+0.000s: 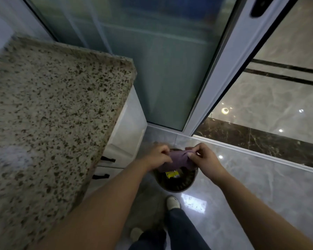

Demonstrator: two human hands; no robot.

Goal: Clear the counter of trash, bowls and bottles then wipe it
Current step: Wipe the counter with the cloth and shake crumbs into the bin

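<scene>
Head view: your left hand [156, 156] and right hand [203, 158] pinch the purple cloth [177, 160] over the trash bin [175, 186]; next, wipe the tabletop [52, 105].

Count: 1 worktop [49, 109], speckled stone; 1 purple cloth [175, 160]; 1 round bin [175, 179] on the floor; 1 yellow wrapper [172, 174] visible inside it, rest of bin contents too dark to count. 2 hands, left hand [156, 156] and right hand [204, 159], each pinching the cloth over the bin; 2 shoes, far shoe [173, 202] and near shoe [135, 233]. 2 dark drawer handles, upper handle [107, 159] and lower handle [100, 176], on the white cabinet; 1 sliding glass door [161, 60].
</scene>
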